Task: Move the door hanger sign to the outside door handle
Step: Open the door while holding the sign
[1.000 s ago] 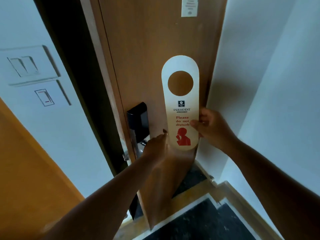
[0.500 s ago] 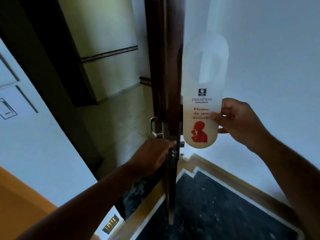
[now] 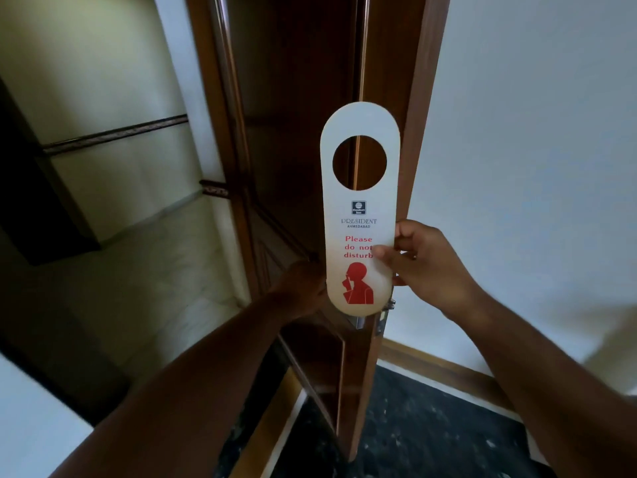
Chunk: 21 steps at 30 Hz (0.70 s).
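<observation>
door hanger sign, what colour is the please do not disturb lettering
Red, on the white door hanger sign, matching the red figure below; clearest in the head view.

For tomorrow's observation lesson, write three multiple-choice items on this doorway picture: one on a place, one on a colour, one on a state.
1. Which hand holds the door hanger sign?
A. left hand
B. right hand
C. neither

2. What colour is the sign's figure?
A. red
B. green
C. black

3. The sign's round hole is:
A. over a handle
B. torn
C. free, on nothing

Key: 1 B, the right hand pinches its edge while the left hand reaches behind it; 2 A, the figure is printed red; 3 C, the door shows through the hole.
</observation>
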Each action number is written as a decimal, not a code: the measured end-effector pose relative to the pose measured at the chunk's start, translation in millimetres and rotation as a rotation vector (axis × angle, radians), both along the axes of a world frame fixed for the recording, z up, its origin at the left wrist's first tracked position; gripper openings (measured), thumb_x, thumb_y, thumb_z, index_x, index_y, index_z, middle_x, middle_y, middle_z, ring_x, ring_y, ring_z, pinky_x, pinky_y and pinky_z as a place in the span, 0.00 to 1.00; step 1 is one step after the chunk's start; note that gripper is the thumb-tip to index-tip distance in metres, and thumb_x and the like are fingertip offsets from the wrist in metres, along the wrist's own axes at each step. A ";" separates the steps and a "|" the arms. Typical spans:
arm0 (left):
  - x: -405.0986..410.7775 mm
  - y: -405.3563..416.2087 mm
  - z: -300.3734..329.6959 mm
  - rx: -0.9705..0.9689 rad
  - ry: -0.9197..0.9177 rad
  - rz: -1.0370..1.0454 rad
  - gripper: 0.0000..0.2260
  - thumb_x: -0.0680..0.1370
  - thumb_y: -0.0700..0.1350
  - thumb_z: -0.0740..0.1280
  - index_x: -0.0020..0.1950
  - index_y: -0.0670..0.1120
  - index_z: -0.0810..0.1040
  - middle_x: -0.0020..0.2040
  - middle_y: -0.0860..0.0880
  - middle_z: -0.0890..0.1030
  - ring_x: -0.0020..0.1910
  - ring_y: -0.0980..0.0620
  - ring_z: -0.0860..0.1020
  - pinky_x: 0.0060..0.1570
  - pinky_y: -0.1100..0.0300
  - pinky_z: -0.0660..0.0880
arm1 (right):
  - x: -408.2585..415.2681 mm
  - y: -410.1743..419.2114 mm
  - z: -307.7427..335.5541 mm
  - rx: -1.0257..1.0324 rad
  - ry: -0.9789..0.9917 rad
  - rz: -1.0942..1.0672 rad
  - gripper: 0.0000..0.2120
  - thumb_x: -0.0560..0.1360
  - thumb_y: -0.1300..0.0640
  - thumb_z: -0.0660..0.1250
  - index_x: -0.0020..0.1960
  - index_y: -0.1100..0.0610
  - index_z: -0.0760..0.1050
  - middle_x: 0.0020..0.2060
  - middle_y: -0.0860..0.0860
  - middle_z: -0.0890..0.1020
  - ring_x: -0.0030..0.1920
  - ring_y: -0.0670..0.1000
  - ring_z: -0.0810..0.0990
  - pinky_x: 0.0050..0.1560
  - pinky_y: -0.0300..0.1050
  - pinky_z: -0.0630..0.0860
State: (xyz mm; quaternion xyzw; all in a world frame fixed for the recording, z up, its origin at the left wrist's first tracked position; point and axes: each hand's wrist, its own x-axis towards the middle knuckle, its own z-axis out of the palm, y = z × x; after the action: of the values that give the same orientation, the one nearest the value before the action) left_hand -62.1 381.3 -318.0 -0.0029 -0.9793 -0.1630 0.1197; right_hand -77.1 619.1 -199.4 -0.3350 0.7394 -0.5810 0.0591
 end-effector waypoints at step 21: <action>-206.7 47.3 -7.8 -0.245 -0.076 -0.392 0.14 0.81 0.49 0.62 0.54 0.40 0.80 0.46 0.43 0.85 0.42 0.46 0.82 0.47 0.55 0.78 | -143.1 30.7 -33.7 0.051 -0.096 -0.422 0.09 0.76 0.56 0.67 0.55 0.48 0.76 0.54 0.46 0.84 0.50 0.52 0.84 0.44 0.55 0.84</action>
State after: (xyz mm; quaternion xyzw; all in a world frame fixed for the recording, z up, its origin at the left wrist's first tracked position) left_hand -268.7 428.6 -325.8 -0.2014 -0.9763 -0.0631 0.0475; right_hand -220.2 649.8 -233.1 -0.1432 0.8039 -0.5769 -0.0203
